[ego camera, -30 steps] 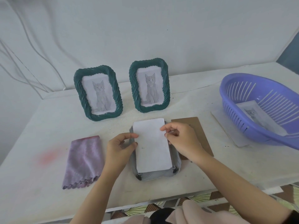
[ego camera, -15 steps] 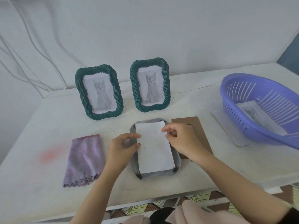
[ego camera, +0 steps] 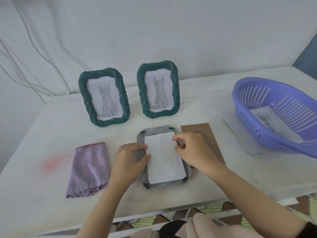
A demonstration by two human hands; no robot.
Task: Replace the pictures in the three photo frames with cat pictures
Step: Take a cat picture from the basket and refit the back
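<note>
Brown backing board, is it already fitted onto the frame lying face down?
No, the brown backing board lies on the table beside the face-down frame, whose back shows only white paper.

A white wall (ego camera: 171, 31) rises beyond the left hand (ego camera: 128, 160), cables (ego camera: 60, 79) trailing leftward. Patterned floor (ego camera: 211, 209) shows nearer, below the white table (ego camera: 240, 182).

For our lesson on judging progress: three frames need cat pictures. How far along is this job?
Done: the left green frame and right green frame stand upright showing cats. In hand: the left hand and right hand hold a white sheet, blank side up, in the third frame, which lies face down. Left: refit the brown backing board lying beside it, then stand the frame up.
</note>
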